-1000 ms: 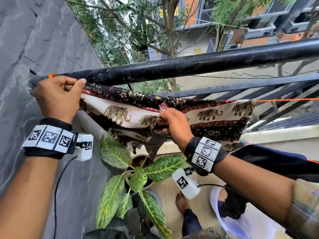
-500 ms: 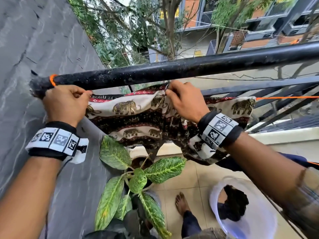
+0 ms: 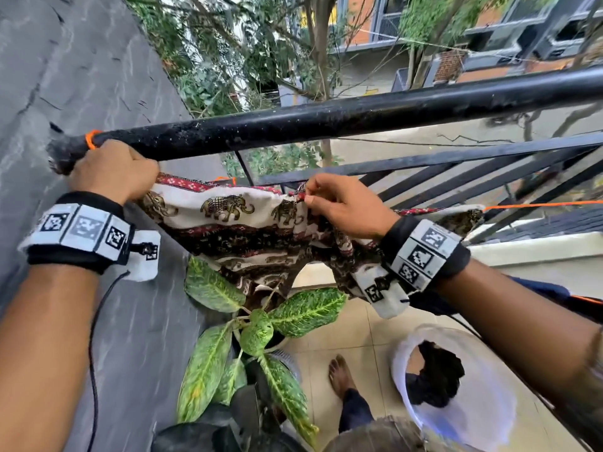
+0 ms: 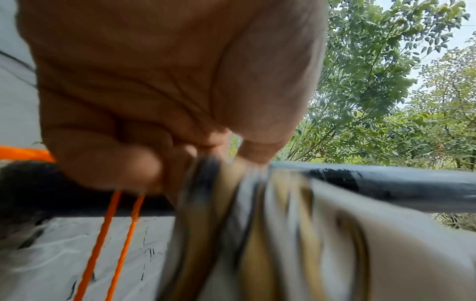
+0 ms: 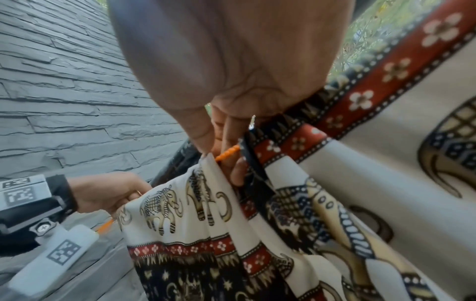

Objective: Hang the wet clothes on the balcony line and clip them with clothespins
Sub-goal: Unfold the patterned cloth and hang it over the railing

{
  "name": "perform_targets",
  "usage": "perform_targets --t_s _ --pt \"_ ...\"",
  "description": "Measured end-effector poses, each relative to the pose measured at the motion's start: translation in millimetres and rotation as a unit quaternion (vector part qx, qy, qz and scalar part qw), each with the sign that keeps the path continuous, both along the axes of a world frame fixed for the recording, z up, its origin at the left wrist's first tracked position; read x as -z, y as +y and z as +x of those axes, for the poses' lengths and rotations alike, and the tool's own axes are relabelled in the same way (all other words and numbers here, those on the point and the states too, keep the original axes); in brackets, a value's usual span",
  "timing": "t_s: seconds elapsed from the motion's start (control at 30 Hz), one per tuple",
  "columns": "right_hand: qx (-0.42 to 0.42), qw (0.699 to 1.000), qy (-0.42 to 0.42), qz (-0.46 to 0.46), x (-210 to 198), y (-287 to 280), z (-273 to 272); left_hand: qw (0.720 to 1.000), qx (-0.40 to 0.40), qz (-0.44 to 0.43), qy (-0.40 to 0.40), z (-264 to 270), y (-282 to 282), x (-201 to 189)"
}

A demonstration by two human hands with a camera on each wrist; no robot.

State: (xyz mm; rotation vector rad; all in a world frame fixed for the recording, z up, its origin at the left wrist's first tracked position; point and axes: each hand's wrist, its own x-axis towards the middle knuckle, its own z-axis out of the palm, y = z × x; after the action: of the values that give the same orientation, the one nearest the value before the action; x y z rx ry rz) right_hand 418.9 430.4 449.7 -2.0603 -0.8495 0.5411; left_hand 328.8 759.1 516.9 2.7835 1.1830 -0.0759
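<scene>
Below the round black rail (image 3: 326, 125), both hands pinch soft elephant-print cloth (image 3: 235, 220): left hand (image 3: 114, 171) at its corner, right hand (image 3: 346, 203) mid-edge along thin orange line (image 3: 538, 204).

The patterned cloth (image 3: 248, 223) hangs over the line (image 3: 538, 205), just below and nearer than the railing bar (image 3: 326, 122). The left hand (image 3: 114, 172) sits at the cloth's left end, beside the wall (image 3: 81, 76). The right hand (image 3: 346, 207) sits at the cloth's upper edge, right of centre. A potted plant (image 3: 254, 331) stands on the floor beneath the cloth. A basin (image 3: 456, 419) holding clothes lies to the plant's right, with a bare foot (image 3: 339, 375) between them.
</scene>
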Motion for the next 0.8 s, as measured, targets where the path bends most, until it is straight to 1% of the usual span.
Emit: perform_targets --t_s 0.07,0.13,0.17,0.2,0.23,0.27,0.3,0.33,0.37,0.4,0.47,0.57,0.63,0.7,0.77,0.8 --pt "-0.011 1.000 -0.001 -0.006 1 1 2 1.000 0.004 0.026 0.010 -7 -6 -2" --pt "-0.012 1.000 0.006 -0.017 -1 1 6 0.995 0.026 0.097 -0.021 -17 -21 -3" --pt "-0.001 1.000 0.019 -0.016 -2 0 7 0.988 0.059 0.128 -0.058 -23 -30 -3" --pt "0.010 0.999 0.037 -0.014 -2 0 9 0.978 0.112 0.150 -0.093 -28 -40 -1" --pt "0.019 0.998 0.056 -0.010 -2 -1 11 0.964 0.179 0.159 -0.119 -32 -53 2" --pt "0.023 0.997 0.073 -0.004 0 -2 13 0.948 0.251 0.152 -0.124 -34 -68 6" --pt "0.022 0.996 0.088 0.002 -1 -2 14 0.934 0.314 0.130 -0.109 -33 -80 13" --pt "0.020 0.995 0.101 0.006 -1 -3 17 0.926 0.354 0.104 -0.078 -30 -89 22" --pt "0.016 0.993 0.114 0.011 -2 -4 20 0.923 0.373 0.088 -0.042 -25 -93 32" --pt "0.018 0.992 0.123 0.018 -5 -4 22 0.921 0.378 0.089 -0.018 -21 -96 40" --pt "0.039 0.991 0.122 0.035 -10 -6 23 0.920 0.379 0.102 -0.008 -15 -94 49" --pt "0.089 0.991 0.062 0.079 -5 -10 23 0.929 0.364 0.071 -0.008 -4 -90 40" --pt "0.112 0.990 -0.035 0.083 1 -14 20 0.935 0.345 0.077 0.030 5 -81 37" --pt "0.118 0.978 -0.146 0.089 3 -17 15 0.937 0.334 0.072 0.071 13 -74 36" --pt "0.135 0.961 -0.217 0.104 5 -19 14 0.940 0.325 0.055 0.082 17 -67 38" --pt "0.135 0.957 -0.234 0.102 7 -20 16 0.943 0.319 0.051 0.079 18 -62 38"
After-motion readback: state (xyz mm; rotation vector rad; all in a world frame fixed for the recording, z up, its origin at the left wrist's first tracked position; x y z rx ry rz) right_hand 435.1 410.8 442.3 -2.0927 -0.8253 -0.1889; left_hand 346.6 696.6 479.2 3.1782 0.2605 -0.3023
